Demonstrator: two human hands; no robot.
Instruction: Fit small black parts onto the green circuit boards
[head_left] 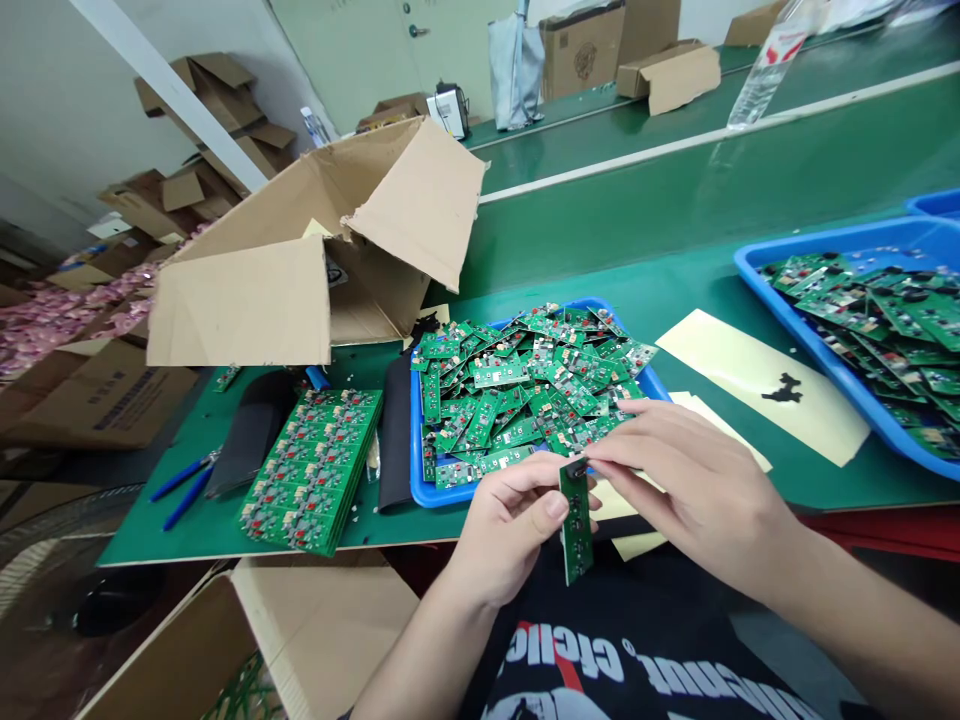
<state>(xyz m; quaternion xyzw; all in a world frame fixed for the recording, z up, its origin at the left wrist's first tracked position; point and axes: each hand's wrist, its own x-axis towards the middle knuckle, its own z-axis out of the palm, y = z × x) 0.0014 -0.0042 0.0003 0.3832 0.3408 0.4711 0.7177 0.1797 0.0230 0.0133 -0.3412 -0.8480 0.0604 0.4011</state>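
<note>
My left hand grips a narrow green circuit board between thumb and fingers, upright in front of my shirt. The fingers of my right hand are pinched together at the board's top end. A small dark spot shows there, and whatever the right fingertips hold is too small to name. Just beyond my hands, a blue tray is heaped with loose circuit boards. Pale yellow backing paper with a black cut-out piece on it lies right of the tray.
Stacked unseparated board panels lie left of the tray, beside blue-handled pliers. An open cardboard box stands behind them. Another blue tray of boards is at right. A plastic bottle stands farther back. Below the table edge is another box.
</note>
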